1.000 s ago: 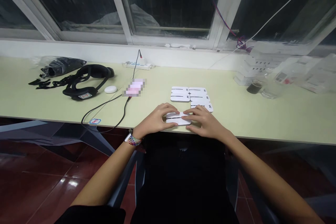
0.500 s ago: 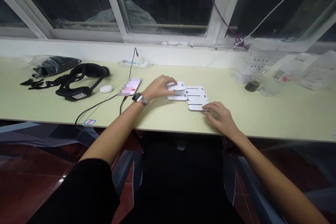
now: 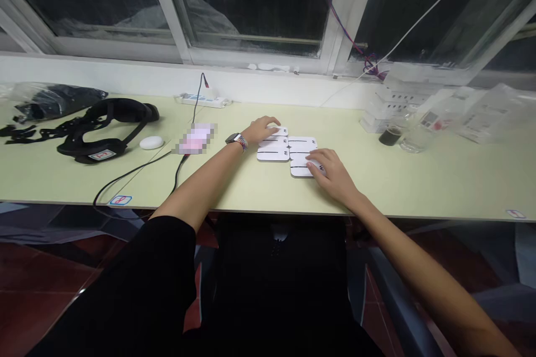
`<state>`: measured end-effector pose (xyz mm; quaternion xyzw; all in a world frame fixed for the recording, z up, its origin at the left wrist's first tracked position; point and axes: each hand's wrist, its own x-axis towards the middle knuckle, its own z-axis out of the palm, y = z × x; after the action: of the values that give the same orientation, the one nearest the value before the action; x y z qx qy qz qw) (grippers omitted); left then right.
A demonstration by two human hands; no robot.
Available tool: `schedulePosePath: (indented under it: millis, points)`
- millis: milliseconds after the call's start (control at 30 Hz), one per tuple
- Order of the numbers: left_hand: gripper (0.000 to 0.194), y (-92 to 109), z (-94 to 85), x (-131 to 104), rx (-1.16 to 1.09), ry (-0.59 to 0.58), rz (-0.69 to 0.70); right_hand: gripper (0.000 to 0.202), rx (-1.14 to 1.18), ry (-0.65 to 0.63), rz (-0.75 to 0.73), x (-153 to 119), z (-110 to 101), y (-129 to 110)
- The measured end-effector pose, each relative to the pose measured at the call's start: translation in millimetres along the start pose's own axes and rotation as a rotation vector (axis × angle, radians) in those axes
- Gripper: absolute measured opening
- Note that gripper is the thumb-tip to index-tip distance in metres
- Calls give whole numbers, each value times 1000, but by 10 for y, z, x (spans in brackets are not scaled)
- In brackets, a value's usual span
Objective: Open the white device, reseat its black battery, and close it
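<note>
Two columns of white rounded cards lie side by side, each card with a black line and a small black mark. At the back of the left column, my left hand (image 3: 259,130) has its fingers bent over a white card (image 3: 281,131), which lies against the cards in front of it. The lowest card of that column (image 3: 273,154) is uncovered. My right hand (image 3: 330,173) rests on the front card (image 3: 298,168) of the right column, thumb and fingers apart, covering part of it. The back card of the right column (image 3: 302,143) shows fully.
To the left lie a phone (image 3: 195,138) with a cable, a white oval case (image 3: 151,143) and a black headset (image 3: 92,150). A power strip (image 3: 204,101) sits by the wall. Right of the cards stand a cup of dark liquid (image 3: 390,135) and white baskets (image 3: 402,97).
My left hand has lowered the raised white card to the back of the left column. My right hand has moved from the front card's corner further onto it. The view has shifted slightly right.
</note>
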<state>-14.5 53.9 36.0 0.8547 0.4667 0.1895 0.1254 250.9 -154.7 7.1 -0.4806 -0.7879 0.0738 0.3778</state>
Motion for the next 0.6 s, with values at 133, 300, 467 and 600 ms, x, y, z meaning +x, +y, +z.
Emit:
schedulePosePath:
  millis: [133,300,467,600]
  points:
    - [74,194,92,-196,62,-54,-27,58,-144,-170,94,404,125,72]
    - [77,414,188,-441,147,-245,-60,79,-257,-445,306,777,310,211]
    - [73,471,215,-561,148,-235,-51,78,-296,-421,366,831,440,338]
    - [72,491,244,-652,127,-207,-26,74,-313,-374,349,822,480,398]
